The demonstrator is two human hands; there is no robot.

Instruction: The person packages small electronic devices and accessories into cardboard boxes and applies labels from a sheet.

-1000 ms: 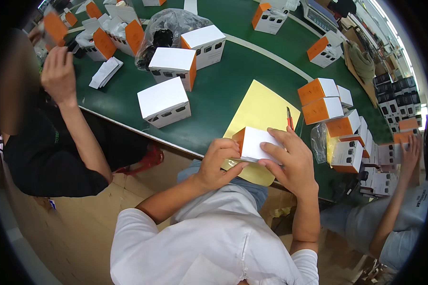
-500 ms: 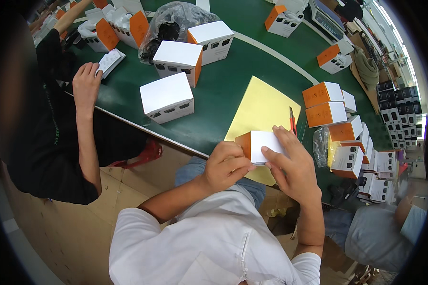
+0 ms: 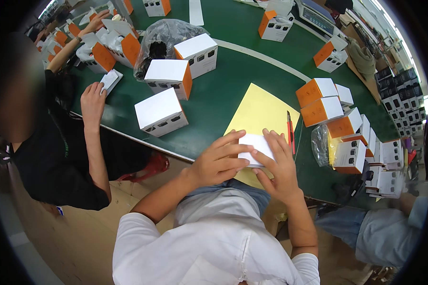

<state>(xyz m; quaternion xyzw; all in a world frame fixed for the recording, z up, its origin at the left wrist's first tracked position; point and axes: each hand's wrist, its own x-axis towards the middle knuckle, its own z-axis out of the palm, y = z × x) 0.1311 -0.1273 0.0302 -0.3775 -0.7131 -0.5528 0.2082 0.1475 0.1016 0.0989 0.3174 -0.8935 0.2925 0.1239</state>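
Observation:
Both hands hold a small white box (image 3: pixel 257 148) over the near edge of the green table (image 3: pixel 223 90). My left hand (image 3: pixel 218 159) wraps its left side with fingers laid over the top. My right hand (image 3: pixel 279 166) grips the right side. Under the box lies a yellow sheet (image 3: pixel 261 111). A red-handled pen (image 3: pixel 290 130) rests on the sheet's right edge. The box's orange side is hidden by my fingers.
Three white-and-orange boxes (image 3: pixel 161 111) stand left of the sheet, with a clear plastic bag (image 3: pixel 164 38) behind. Stacked boxes (image 3: pixel 325 102) and a bagged item (image 3: pixel 323 145) sit at right. A person in black at left rests a hand (image 3: pixel 92 97) on the table. Another person's legs (image 3: pixel 380 232) are at lower right.
The box has turned in my hands so its orange side no longer shows; my left fingers now lie across its top. The person at left moved their hand nearer the table edge.

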